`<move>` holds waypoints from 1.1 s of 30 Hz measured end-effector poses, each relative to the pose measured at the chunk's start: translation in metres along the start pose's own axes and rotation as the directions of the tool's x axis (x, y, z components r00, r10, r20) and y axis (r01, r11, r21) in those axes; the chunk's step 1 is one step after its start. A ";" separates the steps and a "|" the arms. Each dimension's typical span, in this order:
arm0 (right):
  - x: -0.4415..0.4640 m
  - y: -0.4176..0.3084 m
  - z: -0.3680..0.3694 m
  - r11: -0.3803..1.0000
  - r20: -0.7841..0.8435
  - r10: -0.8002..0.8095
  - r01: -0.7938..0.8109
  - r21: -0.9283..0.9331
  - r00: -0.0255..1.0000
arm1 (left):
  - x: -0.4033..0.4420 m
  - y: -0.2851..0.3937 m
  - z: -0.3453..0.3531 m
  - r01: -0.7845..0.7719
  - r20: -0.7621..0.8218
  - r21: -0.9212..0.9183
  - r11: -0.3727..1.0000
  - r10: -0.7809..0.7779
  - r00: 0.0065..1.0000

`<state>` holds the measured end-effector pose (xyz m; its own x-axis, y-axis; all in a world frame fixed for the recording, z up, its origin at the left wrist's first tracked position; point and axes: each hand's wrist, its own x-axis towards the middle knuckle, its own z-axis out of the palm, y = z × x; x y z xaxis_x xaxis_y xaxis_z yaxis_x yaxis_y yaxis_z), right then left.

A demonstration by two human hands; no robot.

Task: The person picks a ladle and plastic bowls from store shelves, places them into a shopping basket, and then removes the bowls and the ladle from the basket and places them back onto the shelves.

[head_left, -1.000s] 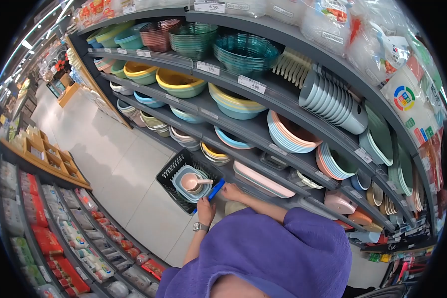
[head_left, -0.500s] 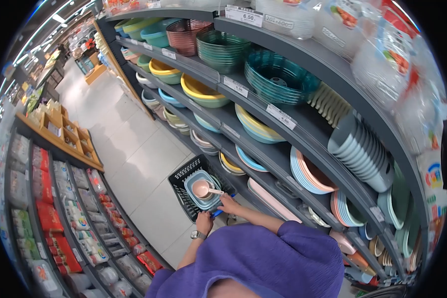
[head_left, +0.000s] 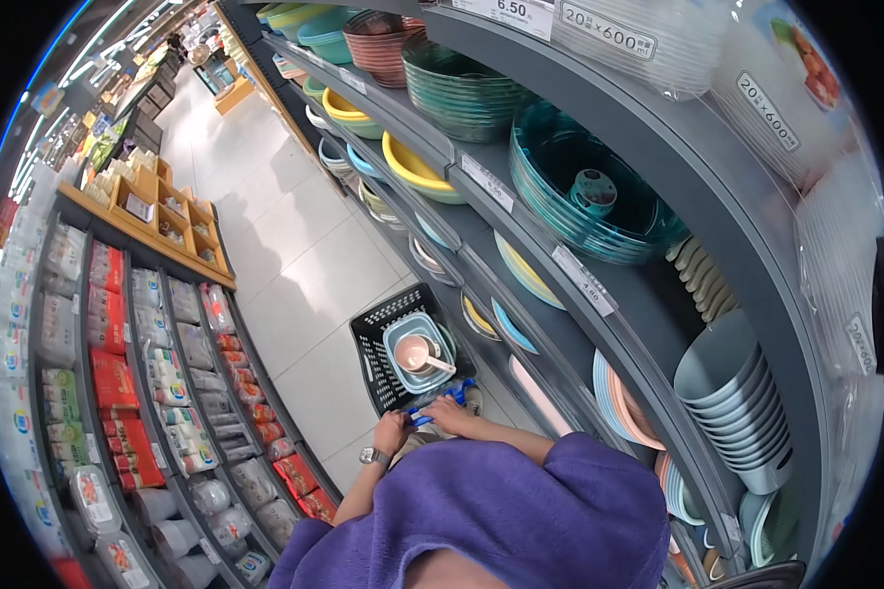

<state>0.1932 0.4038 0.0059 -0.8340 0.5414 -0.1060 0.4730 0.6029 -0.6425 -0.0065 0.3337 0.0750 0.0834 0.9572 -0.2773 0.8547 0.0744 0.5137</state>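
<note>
Taking basket as dial centre, found basin inside, with dipper in it. Noted left hand and right hand toward six o'clock, at handle. Recorded shelving from one to four, bearing container packs at one, bowl stack at two, bucket stack just past three. Located goods rack at nine, compartment case at ten, floor toward eleven.

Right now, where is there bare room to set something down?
Floor between the black basket and wooden compartment rack, and a shelf patch between the teal bowls and grey buckets. Packets crowd the left shelves.
</note>
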 end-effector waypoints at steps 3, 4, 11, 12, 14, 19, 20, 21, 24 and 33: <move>0.008 0.003 -0.001 1.000 -0.006 -0.006 0.006 -0.001 1.000 | 0.008 0.000 0.000 0.030 0.035 0.023 0.999 -0.031 0.999; 0.012 0.005 -0.001 1.000 0.008 -0.001 0.001 -0.022 1.000 | 0.012 -0.001 -0.001 0.025 0.043 0.041 0.999 -0.027 0.999; 0.037 0.007 -0.053 0.978 -0.010 -0.009 0.011 0.207 1.000 | 0.034 0.012 -0.021 0.061 0.005 0.002 0.998 -0.061 0.998; 0.040 -0.001 -0.068 0.974 -0.186 -0.004 0.046 0.220 0.982 | 0.040 0.017 -0.026 0.009 -0.075 -0.059 0.998 -0.014 0.997; 0.047 -0.022 -0.106 0.967 -0.435 0.035 0.080 0.243 0.900 | 0.052 0.060 -0.069 -0.033 -0.156 -0.218 0.975 -0.001 0.988; 0.019 -0.111 -0.273 0.957 -0.773 0.079 0.170 0.236 0.629 | 0.091 0.163 -0.187 -0.276 -0.396 -0.351 0.895 0.125 0.910; 0.008 -0.128 -0.303 0.952 -0.858 0.100 0.202 0.229 0.503 | 0.096 0.184 -0.215 -0.328 -0.418 -0.360 0.873 0.164 0.894; -0.005 -0.148 -0.333 0.968 -0.909 0.092 0.179 0.178 0.406 | 0.104 0.199 -0.232 -0.387 -0.489 -0.360 0.849 0.182 0.853; -0.043 -0.179 -0.396 0.994 -0.991 -0.044 0.104 -0.031 0.124 | 0.114 0.254 -0.296 -0.553 -0.622 -0.353 0.754 0.252 0.741; -0.088 -0.195 -0.485 0.852 -0.938 -0.062 -0.507 0.129 -0.342 | 0.181 0.369 -0.395 -0.747 -0.657 -0.361 0.558 0.416 0.629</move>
<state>0.3121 0.5224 0.5089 0.5222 0.3267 0.7878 0.7896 0.1639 -0.5913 0.1216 0.6449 0.5346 0.0717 0.8166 0.5727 0.2301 -0.5722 0.7872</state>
